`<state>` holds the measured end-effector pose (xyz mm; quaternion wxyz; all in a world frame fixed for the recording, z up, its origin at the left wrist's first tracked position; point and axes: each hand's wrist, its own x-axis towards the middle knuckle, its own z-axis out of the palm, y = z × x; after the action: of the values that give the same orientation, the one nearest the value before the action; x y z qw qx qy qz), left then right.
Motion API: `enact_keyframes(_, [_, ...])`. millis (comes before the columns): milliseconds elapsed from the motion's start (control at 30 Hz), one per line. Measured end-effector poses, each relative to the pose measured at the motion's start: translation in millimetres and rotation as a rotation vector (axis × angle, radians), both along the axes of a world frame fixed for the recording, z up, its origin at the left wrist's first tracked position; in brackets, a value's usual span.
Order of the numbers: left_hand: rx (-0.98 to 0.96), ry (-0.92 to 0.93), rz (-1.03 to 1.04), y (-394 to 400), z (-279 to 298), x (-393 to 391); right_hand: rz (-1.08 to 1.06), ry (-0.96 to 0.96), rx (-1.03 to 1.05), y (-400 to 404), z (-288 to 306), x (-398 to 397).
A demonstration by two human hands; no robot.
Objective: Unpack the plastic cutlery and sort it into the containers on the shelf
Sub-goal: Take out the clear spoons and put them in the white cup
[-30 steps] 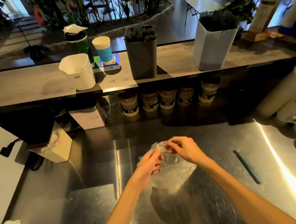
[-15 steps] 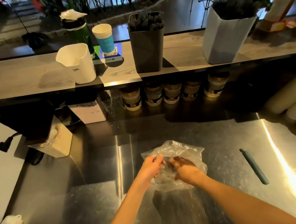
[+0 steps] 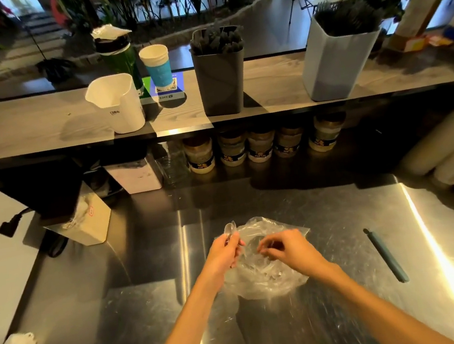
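Head view looks down on a steel counter [image 3: 157, 311] with one raised shelf [image 3: 41, 130] along its far side. One clear plastic bag [image 3: 265, 276] lies on the counter near the middle, crumpled, with clear plastic cutlery inside it; how many pieces it holds cannot be counted through the film. Two bare hands work at the bag's far edge. The left hand [image 3: 223, 254] has its fingers curled round a clear plastic spoon [image 3: 231, 229], whose bowl sticks up past the knuckles at the bag's left far corner. The right hand [image 3: 284, 246] rests on top of the bag with its fingers curled and fingertips drawn together on the film; whether it pinches a utensil or only the plastic cannot be told.

Three containers stand on the shelf, well apart from the bag: one white container [image 3: 117, 104] at the left, which looks empty, one dark grey container [image 3: 221, 83] in the middle packed with dark cutlery, and one pale grey container [image 3: 334, 65] at the right, also packed with dark cutlery. Between the white and dark grey containers stand one paper cup with a blue band [image 3: 156, 65] and, behind it, one green bottle [image 3: 118, 59]. Five jars [image 3: 260, 145] line up in a row under the shelf. One teal pen-like stick [image 3: 385, 255] lies on the counter to the right of the bag, apart from it. One white box [image 3: 88, 222] sits on the counter at the left.
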<state>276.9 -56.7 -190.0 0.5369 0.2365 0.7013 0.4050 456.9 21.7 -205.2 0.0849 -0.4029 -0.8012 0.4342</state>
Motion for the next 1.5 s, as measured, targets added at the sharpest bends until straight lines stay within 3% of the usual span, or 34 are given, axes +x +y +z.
enact_keyframes(133, [0.073,-0.002,0.054,-2.3,5.8,4.2,-0.287,0.266,-0.091,0.6,35.2,12.3])
enact_keyframes(333, [0.105,0.134,0.026,-1.3,20.9,11.1,-0.356,0.297,-0.084,7.5,59.0,25.3])
enact_keyframes(500, [0.281,-0.284,0.101,-6.2,36.1,18.2,-0.530,0.479,-0.167,-0.9,69.9,25.5])
enact_keyframes(667, [0.468,-0.248,0.150,-7.1,40.5,34.6,-0.561,0.556,-0.285,-22.4,71.9,12.1])
enact_keyframes(767, [0.445,-0.303,0.309,-2.5,44.6,29.3,-0.577,0.592,-0.337,-26.1,75.6,12.1])
enact_keyframes(867, [0.399,-0.234,0.361,-1.5,48.4,19.1,-0.549,0.594,-0.414,-22.1,80.3,19.4])
enact_keyframes(1167, [0.308,-0.166,0.124,-2.0,49.7,18.7,-0.273,0.626,-0.825,-7.1,101.1,23.7])
enact_keyframes(1333, [0.274,-0.139,-0.160,-9.1,56.7,21.8,-0.167,0.478,-0.759,-3.2,108.8,23.7])
enact_keyframes(1500, [0.326,-0.239,-0.234,-12.6,56.0,22.5,-0.212,0.478,-0.587,-3.4,110.5,19.9])
